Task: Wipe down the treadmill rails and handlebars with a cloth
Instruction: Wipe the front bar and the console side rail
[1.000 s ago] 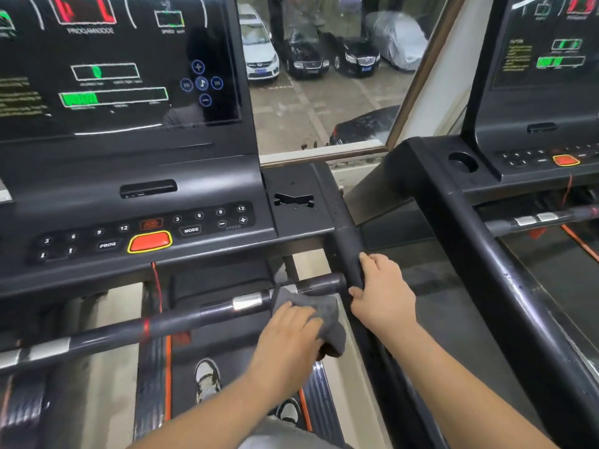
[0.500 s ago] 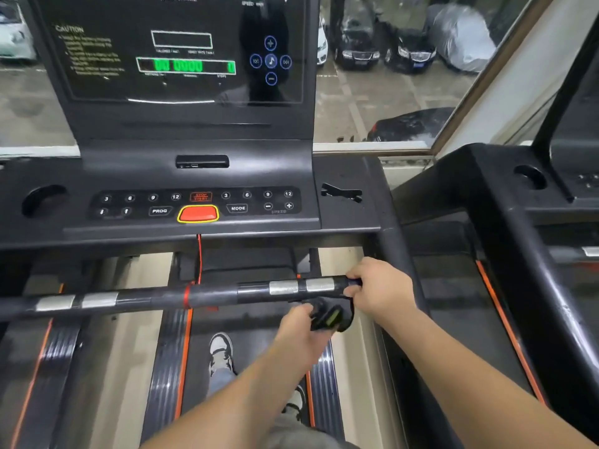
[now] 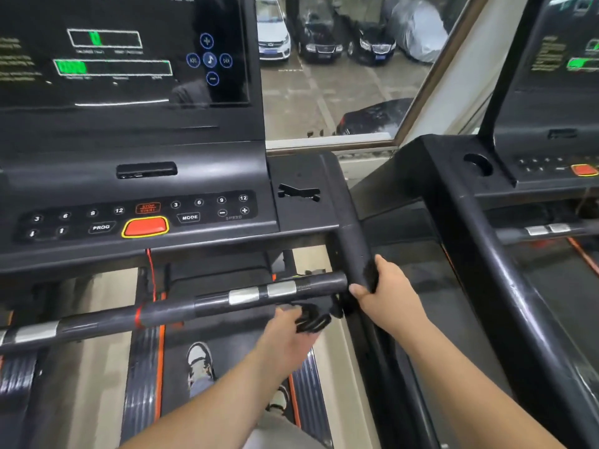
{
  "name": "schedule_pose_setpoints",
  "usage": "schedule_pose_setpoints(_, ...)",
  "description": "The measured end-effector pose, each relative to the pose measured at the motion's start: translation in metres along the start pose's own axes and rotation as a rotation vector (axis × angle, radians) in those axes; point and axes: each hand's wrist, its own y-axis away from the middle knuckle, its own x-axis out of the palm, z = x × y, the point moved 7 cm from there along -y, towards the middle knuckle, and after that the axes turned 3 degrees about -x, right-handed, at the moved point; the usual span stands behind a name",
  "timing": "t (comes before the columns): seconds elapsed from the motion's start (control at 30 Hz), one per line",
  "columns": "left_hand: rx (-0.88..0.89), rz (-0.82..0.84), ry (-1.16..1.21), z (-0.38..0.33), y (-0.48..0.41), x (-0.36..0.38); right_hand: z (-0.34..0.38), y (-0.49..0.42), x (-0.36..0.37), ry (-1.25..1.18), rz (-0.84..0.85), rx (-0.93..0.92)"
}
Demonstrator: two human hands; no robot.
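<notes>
The crumpled dark grey cloth is bunched in the curled fingers of the left hand, just under the long black crossbar handlebar with silver sensor plates and not pressed against it. The right hand is wrapped round the thick black padded side rail, right where the crossbar joins it. Since the cloth looks loosely gathered, it could slip out and drop to the belt below the left hand. A trailing end could also catch in the joint between the two hands. To the left of the left hand, a thin red safety cord hangs from the console, and a wide sweep along the crossbar might tug it. Beyond the hands sits the orange-red oval stop button, which a careless upward reach could bump. The right palm hides the rail beneath it. It is unclear whether the dark fuzzy tuft by the right thumb is cloth or worn padding. The left fingertips are hidden in the cloth, and the crossbar's far left end is cut off.
</notes>
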Motion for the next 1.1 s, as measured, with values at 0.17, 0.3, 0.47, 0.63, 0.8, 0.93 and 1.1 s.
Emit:
schedule_pose_setpoints(0.17, -0.143, -0.007, -0.057, 0.021, 0.017, -0.003, 0.02, -0.01, -0.006, 0.009, -0.034, -0.041)
schedule_pose_setpoints(0.3, -0.069, 0.006, -0.219, -0.018, 0.055, -0.025, 0.073, -0.016, -0.017, 0.124, -0.102, -0.329)
schedule_pose_setpoints(0.47, 0.415, -0.077, -0.766, -0.102, 0.103, -0.027, 0.118, -0.013, 0.03, 0.309, 0.276, -0.396)
schedule_pose_setpoints(0.63, 1.344, -0.27, -1.71, -0.147, 0.124, -0.002, 0.108, -0.022, 0.056, 0.559, 0.22, -0.36)
schedule_pose_setpoints(0.8, 1.117, -0.348, -2.28, -0.098, 0.045, -0.013, 0.108, -0.03, 0.057, 0.582, 0.219, -0.323)
schedule_pose_setpoints(0.93, 0.815, -0.358, -2.222, -0.124, 0.013, 0.031, 0.107, -0.029, 0.052, 0.526, 0.219, -0.281)
schedule_pose_setpoints(1.1, 0.98, -0.385, -2.216, -0.122, 0.02, 0.024, 0.093, -0.019, 0.048, 0.29, 0.224, -0.324)
